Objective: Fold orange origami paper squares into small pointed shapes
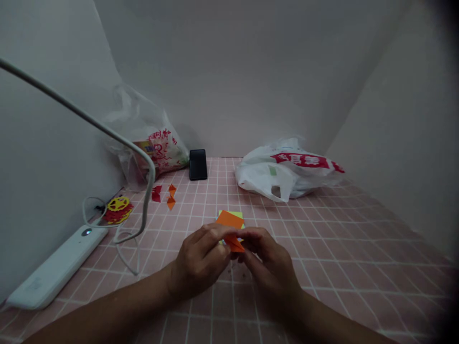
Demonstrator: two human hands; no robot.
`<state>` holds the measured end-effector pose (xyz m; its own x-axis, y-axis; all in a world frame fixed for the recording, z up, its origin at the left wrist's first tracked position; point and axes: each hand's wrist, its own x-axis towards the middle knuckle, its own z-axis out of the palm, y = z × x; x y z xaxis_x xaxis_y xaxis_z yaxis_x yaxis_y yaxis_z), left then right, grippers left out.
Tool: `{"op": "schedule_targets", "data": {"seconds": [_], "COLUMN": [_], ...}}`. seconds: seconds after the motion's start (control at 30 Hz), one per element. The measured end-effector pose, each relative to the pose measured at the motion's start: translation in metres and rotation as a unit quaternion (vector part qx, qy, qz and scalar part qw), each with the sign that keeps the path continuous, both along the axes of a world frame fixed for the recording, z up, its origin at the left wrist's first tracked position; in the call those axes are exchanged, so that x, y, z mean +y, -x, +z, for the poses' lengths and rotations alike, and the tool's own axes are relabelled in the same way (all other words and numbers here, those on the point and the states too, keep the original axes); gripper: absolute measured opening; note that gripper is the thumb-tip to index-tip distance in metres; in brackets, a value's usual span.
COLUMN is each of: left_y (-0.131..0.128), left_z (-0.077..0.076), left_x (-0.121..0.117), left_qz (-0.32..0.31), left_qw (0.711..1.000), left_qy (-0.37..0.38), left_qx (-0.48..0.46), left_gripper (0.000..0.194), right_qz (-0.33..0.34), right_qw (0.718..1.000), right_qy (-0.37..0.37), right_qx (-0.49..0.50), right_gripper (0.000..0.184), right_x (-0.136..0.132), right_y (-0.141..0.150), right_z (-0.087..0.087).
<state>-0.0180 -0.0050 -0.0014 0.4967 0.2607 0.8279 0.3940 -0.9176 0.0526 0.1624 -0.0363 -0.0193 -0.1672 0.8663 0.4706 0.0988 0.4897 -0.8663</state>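
My left hand (204,258) and my right hand (270,263) meet near the middle of the table, closed on a small piece of folded orange paper (234,244). Creases and a pointed corner show between the fingers; parts of the piece are hidden behind them. Just beyond lies an orange square sheet (229,219) on a small stack of colored paper (238,214) with a yellow edge showing. Whether that sheet joins the piece I hold, I cannot tell. Farther off to the left rest two small orange folded papers (171,202) and a red folded paper (157,193).
A white cable (147,210) arches across the left side, above a white power strip (57,267). Yellow and red cutouts (118,204) lie beside it. At the back are a filled plastic bag (165,148), a black phone (198,165) and a white plastic bag (265,174).
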Motion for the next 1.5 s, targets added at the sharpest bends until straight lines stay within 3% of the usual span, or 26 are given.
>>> {"op": "schedule_targets", "data": {"seconds": [0.23,0.67,1.0,1.5], "left_y": [-0.002,-0.002,-0.001,-0.003], "left_z": [0.001,-0.002,-0.006,-0.005], "left_x": [0.001,0.002,0.003,0.003], "left_qz": [-0.006,-0.03,-0.055,-0.063], "left_qw": [1.0,0.997,0.972,0.97], "left_qy": [0.021,0.065,0.222,0.225], "left_qx": [-0.005,-0.007,-0.052,-0.069], "left_gripper": [0.012,0.013,0.024,0.027], "right_qz": [-0.001,-0.005,-0.035,-0.049], "right_qw": [1.0,0.997,0.993,0.991], "right_qy": [-0.013,-0.075,-0.103,-0.11], "right_qx": [-0.023,-0.032,-0.038,-0.054], "right_gripper": [0.016,0.021,0.029,0.025], "right_x": [0.002,0.006,0.011,0.008], "right_y": [-0.001,-0.001,-0.004,-0.005], "right_z": [0.003,0.006,0.004,0.008]}}
